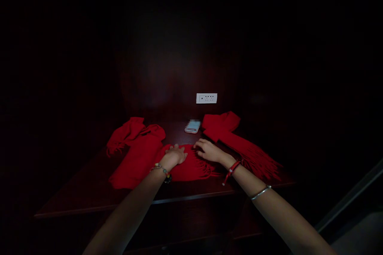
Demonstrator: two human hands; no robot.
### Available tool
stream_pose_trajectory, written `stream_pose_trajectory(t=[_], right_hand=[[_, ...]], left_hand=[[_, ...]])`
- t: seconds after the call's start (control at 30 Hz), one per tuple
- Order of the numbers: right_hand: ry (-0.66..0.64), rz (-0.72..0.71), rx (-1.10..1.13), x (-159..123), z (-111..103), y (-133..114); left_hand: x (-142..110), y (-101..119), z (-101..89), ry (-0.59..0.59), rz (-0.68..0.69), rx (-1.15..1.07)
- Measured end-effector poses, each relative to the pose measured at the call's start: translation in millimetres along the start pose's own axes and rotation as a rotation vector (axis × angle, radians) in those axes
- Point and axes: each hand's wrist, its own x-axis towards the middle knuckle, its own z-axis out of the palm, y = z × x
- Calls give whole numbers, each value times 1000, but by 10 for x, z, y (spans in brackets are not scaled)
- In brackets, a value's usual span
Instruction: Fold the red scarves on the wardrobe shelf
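Note:
A red fringed scarf (137, 163) lies across the left and middle of a dark wooden desk (86, 191), its tassels pointing right. My left hand (176, 155) rests flat on the scarf's middle part with its fingers spread. At the scarf's fringed end is my right hand (208, 150), palm down, fingers apart and slightly bent, holding nothing. A second red scarf (239, 143) lies at the right, folded at the back, with its fringe running toward the front right.
Between the scarves, toward the back, lies a small light-blue item (193, 126), partly blurred out. A white power socket (206, 98) is set in the dark back panel. The desk's front edge (191, 198) runs below my wrists. Both sides are very dark.

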Motion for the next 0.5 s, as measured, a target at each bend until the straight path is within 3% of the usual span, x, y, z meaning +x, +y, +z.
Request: stream_pose_trajectory(t=[0.13, 0.27, 0.5], right_hand=[[-23, 128, 13, 131, 183, 33], [6, 233, 50, 264, 285, 158], [40, 255, 47, 309, 361, 197]], left_hand=[[49, -18, 55, 95, -82, -9], [64, -58, 137, 207, -17, -17], [117, -88, 113, 280, -11, -41]])
